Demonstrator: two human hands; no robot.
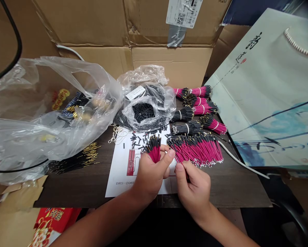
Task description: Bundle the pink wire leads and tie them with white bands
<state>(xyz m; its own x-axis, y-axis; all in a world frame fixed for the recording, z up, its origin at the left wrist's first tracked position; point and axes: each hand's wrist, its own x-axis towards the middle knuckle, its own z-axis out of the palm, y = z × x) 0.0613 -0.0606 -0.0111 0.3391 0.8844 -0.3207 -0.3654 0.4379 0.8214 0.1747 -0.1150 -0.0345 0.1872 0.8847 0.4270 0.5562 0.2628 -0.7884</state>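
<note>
Big brown box (92,25) at the back, dark table (73,190) below it. On the table, a clear bag (53,137) off to the left, a bag of black tubes (143,113) toward the back, and tied wire bunches (200,103) at the back right (pink, with black ends). Nearer in, a white sheet (119,175) with loose black tubes (135,142) on top. Just right of the sheet, a loose pile of pink wires (195,149), long way slanting from upper left to lower right. Left hand (151,175) over the sheet, fingers curled shut around a small pink bunch (154,149), black tips up. Right hand (193,192) nearer the pile, just below its near edge. Right fingers (187,166) pinched narrow, almost touching the pile (what sits in the pinch: too thin to tell).
</note>
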